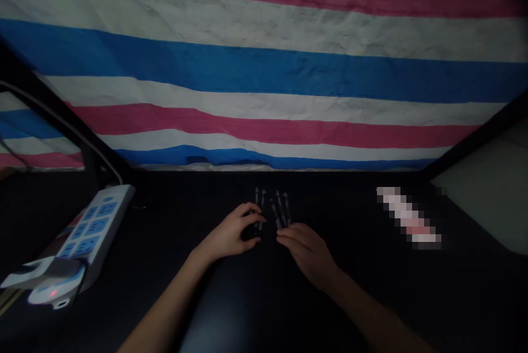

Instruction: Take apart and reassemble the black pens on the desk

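Two slim, dark pens (263,199) with pale pointed tips lie side by side at the middle of the black tabletop. My left hand (235,230) curves over them from the left. Its fingertips touch or nearly touch them, with thumb and fingers apart. Just to the right, three similar pens (281,207) fan out, tips pointing away from me. At their near ends my right hand (307,248) has thumb and fingers closed together on them. The fingers hide those lower ends, and dim light blurs the details.
A white power strip (111,221) with blue sockets stands at the left, a plug with a red light (55,290) at its near end. A pixelated pale item (406,215) lies at the right. Striped sheeting (264,72) hangs behind the black tabletop (185,199).
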### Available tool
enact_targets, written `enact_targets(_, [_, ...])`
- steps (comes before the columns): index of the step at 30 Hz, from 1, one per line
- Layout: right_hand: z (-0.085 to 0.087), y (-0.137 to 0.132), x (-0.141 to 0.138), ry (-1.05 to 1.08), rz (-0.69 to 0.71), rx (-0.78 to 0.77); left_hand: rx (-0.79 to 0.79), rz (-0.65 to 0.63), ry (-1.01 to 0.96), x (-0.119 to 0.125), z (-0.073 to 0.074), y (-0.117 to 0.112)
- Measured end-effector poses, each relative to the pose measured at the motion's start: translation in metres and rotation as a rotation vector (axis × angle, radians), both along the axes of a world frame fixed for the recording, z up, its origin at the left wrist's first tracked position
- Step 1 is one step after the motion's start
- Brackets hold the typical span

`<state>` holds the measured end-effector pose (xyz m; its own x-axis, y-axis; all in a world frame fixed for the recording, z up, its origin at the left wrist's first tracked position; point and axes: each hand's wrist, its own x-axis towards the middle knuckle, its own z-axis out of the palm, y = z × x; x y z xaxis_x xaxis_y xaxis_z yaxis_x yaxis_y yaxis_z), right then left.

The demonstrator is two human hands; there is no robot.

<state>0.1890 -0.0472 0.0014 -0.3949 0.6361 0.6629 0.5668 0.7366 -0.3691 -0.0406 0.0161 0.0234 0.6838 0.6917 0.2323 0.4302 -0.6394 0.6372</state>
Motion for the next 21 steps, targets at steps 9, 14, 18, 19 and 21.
enact_targets(9, [0.018, -0.014, -0.002, 0.545, -0.421, -0.162, -0.091, 0.384, -0.199, 0.002, -0.001, 0.003])
enact_targets(14, [0.014, -0.021, -0.01, 0.804, -0.24, -0.409, -0.547, 0.409, -0.405, 0.014, -0.004, -0.001])
enact_targets(18, [0.012, -0.025, -0.02, 0.838, 0.004, -0.863, -0.77, 0.377, -0.726, 0.028, -0.006, -0.005])
enact_targets(19, [0.012, -0.026, -0.021, 0.858, 0.066, -1.014, -0.784, 0.376, -0.772, 0.029, -0.006, -0.006])
enact_targets(21, [0.009, -0.027, -0.024, 0.92, 0.22, -1.338, -0.799, 0.364, -0.806, 0.029, -0.005, -0.007])
